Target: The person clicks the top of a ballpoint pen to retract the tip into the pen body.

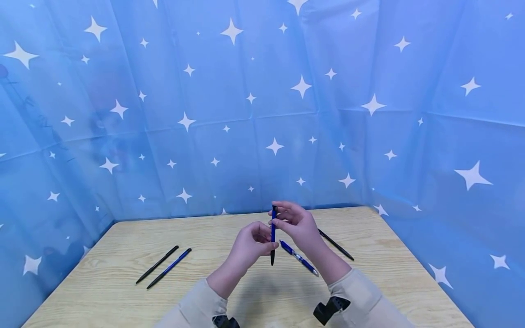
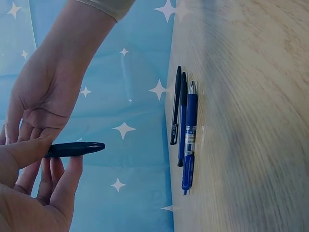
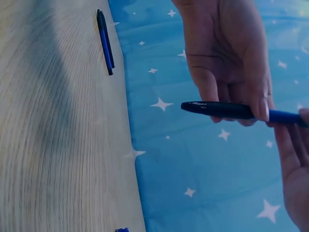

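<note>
A slim blue pen with a black tip section is held upright above the table, tip down, in the head view. My left hand pinches its lower part between thumb and fingers. Higher up, near the black top end, my right hand grips the same pen. The left wrist view shows the black tip section sticking out past the left fingers. In the right wrist view the left thumb lies across the pen where black meets the blue barrel. Part of the barrel is covered by fingers.
On the left of the wooden table lie a black pen and a blue pen. A thicker blue pen and a black pen lie at right. Another blue pen lies between those two. A starry blue curtain surrounds the table.
</note>
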Demonstrator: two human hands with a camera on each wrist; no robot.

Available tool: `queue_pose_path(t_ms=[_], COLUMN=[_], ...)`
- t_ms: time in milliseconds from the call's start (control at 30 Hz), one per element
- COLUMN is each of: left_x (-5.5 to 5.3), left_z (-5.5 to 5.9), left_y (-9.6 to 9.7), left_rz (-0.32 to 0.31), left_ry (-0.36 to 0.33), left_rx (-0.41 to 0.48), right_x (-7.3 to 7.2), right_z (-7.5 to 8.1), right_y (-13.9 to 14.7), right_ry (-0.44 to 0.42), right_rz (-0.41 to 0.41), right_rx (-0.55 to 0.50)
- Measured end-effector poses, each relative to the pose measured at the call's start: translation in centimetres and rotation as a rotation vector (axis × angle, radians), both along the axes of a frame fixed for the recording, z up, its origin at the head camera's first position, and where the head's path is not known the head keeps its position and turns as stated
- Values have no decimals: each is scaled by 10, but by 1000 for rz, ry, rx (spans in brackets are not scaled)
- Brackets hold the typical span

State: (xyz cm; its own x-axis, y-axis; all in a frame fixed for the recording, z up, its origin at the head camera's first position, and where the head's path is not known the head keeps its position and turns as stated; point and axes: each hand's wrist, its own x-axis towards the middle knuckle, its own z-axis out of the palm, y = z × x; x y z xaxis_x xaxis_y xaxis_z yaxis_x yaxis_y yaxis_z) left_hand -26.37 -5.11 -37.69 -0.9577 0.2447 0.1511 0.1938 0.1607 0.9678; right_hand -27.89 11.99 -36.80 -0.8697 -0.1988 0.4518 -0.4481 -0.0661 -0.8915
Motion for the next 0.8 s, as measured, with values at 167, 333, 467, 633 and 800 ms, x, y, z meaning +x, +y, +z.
queue_pose_path(t_ms=[167, 333, 467, 633, 800], left_x=[0, -1, -2, 0, 1], left_z=[-2, -5, -6, -5, -9], left_y=[0, 1, -1, -3, -4], left_rz=[-5, -13, -10, -7, -33], left_ry=[-11, -10, -19, -45, -63], left_rx=[10, 18, -10, -26, -34], right_x=[-1, -3, -5, -5, -4], right_z=[0, -2, -5, -7, -8], right_y=[-2, -1, 0, -2, -3], right_ry=[13, 23, 11, -30, -46], right_rz=[-2, 4, 10, 2, 18], right_rx=[-3, 1, -7, -13, -24])
